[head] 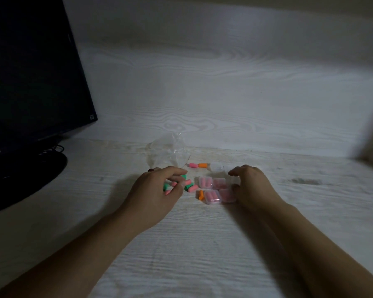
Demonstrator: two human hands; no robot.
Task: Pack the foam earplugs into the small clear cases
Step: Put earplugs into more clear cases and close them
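Several small clear cases (213, 196) holding pink earplugs sit grouped on the white wood-grain table (202, 244). Loose pink and green earplugs (191, 186) lie just left of the cases, and an orange one (200, 194) rests against the front-left case. Farther back a pink earplug (192, 165) and an orange earplug (202, 165) lie end to end beside another clear case (216, 168). My left hand (159, 190) hovers over the loose pile, its fingers curled round pink and green earplugs. My right hand (249, 186) is cupped round the right side of the grouped cases, fingers curled against them.
A crumpled clear plastic bag (168, 153) lies behind the earplugs. A dark monitor (30, 82) on a round black stand (41, 168) with cables fills the left side. A white panel (224, 93) rises behind the table.
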